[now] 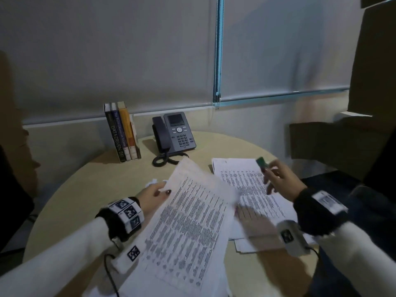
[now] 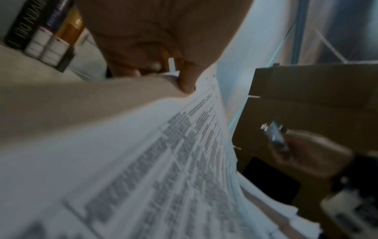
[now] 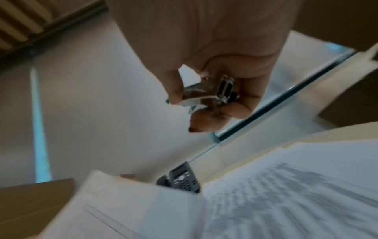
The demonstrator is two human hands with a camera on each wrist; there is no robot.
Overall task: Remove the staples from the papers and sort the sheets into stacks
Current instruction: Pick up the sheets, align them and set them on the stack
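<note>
I am holding a printed bundle of papers (image 1: 188, 213) with my left hand (image 1: 153, 195). My thumb (image 1: 165, 192) is lying on the top sheet and the other fingers are curling under the left edge, so the bundle is pinched between them. The bundle is raised and tilted above the near left part of the tabletop (image 1: 90, 183), and its far corner is looking blurred. In the left wrist view my fingers (image 2: 187, 76) are pressing against the paper edge (image 2: 143, 153).

My right hand (image 1: 280, 181) is hovering over the right part of the tabletop, and it is gripping a small staple remover (image 1: 261, 162) with a green handle. In the right wrist view the fingers (image 3: 235, 110) and the thumb (image 3: 174, 87) are curling around the metal staple remover (image 3: 210, 93), and its jaws are standing a little apart.

Under this hand a stack of sheets (image 1: 248, 185) is lying flat near the right edge of the tabletop. More loose sheets (image 1: 250, 243) are lying under it toward the near edge. I cannot tell whether any staple is sitting in the bundle, because the print is too blurred.

At the far edge of the tabletop a dark desk phone (image 1: 174, 133) is sitting, and to its left some books (image 1: 123, 131) are standing upright. A small crumpled white thing (image 1: 152, 182) is lying just beyond my left hand. Brown cardboard boxes (image 1: 334, 138) are standing beside the table on the right.
</note>
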